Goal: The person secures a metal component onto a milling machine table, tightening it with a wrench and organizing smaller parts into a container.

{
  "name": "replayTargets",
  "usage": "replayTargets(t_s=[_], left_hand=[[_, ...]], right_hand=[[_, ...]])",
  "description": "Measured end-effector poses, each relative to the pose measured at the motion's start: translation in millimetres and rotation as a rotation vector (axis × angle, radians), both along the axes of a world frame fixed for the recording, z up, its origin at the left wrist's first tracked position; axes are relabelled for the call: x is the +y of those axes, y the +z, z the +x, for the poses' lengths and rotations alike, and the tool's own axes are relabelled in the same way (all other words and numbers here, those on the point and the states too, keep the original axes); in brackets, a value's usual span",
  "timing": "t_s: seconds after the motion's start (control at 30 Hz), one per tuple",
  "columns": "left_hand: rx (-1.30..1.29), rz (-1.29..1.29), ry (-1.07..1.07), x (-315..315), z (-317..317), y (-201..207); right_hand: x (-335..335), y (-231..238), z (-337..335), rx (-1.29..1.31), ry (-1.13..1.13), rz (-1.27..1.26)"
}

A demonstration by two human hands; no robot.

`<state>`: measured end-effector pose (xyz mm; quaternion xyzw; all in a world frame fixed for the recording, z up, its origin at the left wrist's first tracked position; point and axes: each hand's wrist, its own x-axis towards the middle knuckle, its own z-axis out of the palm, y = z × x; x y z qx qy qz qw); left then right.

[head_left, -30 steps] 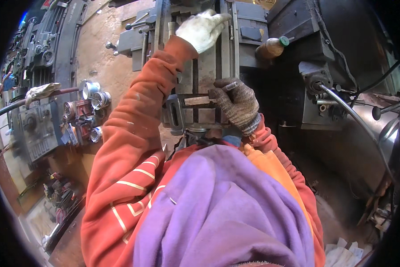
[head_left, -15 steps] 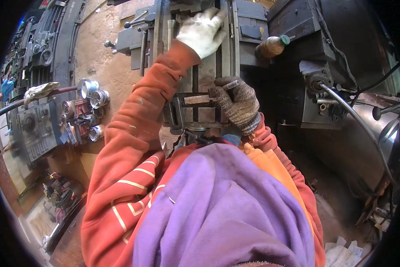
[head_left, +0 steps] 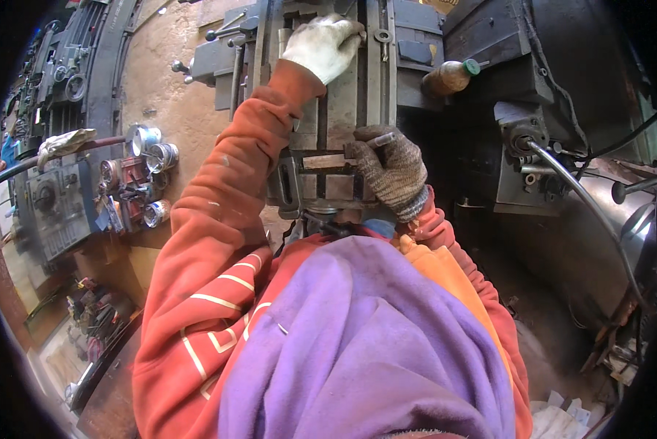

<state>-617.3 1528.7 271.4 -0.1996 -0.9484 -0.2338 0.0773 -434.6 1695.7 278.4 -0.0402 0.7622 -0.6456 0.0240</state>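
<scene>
My left hand (head_left: 325, 50), in a white glove, is over the far part of the slotted metal machine table (head_left: 341, 117). Its fingers are curled together, and what they hold, if anything, is hidden. Just right of it lies a ring-ended metal tool (head_left: 383, 36), probably a spanner. Nearer to me, my right hand (head_left: 394, 175), in a grey-brown knit glove, is closed at the table's right edge. A short metal rod (head_left: 384, 139) sticks out between its thumb and fingers. The fingers also touch the end of a flat bar (head_left: 324, 162) lying across the table.
A slotted dark bracket (head_left: 288, 186) stands at the table's near left corner. Levers (head_left: 237, 45) project at the left side. A green-capped bottle (head_left: 451, 77) lies on the right. Several tins (head_left: 145, 139) sit at left, and a curved metal pipe (head_left: 584, 197) hangs at right.
My left hand has drawn slightly left and its fingers have curled in, leaving the ring-ended tool in sight. My right hand stays almost where it was.
</scene>
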Motion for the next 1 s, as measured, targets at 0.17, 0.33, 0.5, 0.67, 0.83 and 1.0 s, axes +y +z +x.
replayTargets(t_s=[0.17, 0.33, 0.5, 0.67, 0.83, 1.0], left_hand=[[-0.065, 0.040, 0.041, -2.0, -5.5, -3.7], [0.270, 0.187, 0.039, 1.7, -9.4, 7.0], [0.148, -0.144, -0.133, -2.1, 5.0, 1.8], [0.388, -0.135, -0.157, 0.3, 11.9, 1.2], [0.236, -0.144, -0.175, -3.6, 2.6, -3.4], [0.059, -0.060, -0.094, 0.0, -2.1, -1.6]], right_hand=[[1.5, 3.3, -2.6, 0.025, 0.009, 0.067], [-0.8, 0.7, 0.6, -0.023, -0.011, 0.042], [-0.1, -3.0, 0.1, 0.019, -0.009, -0.007], [-0.7, -0.9, 0.8, -0.066, -0.002, 0.004], [0.2, -5.1, 0.8, -0.028, -0.009, 0.030], [1.0, -8.8, 0.3, 0.034, -0.014, 0.085]])
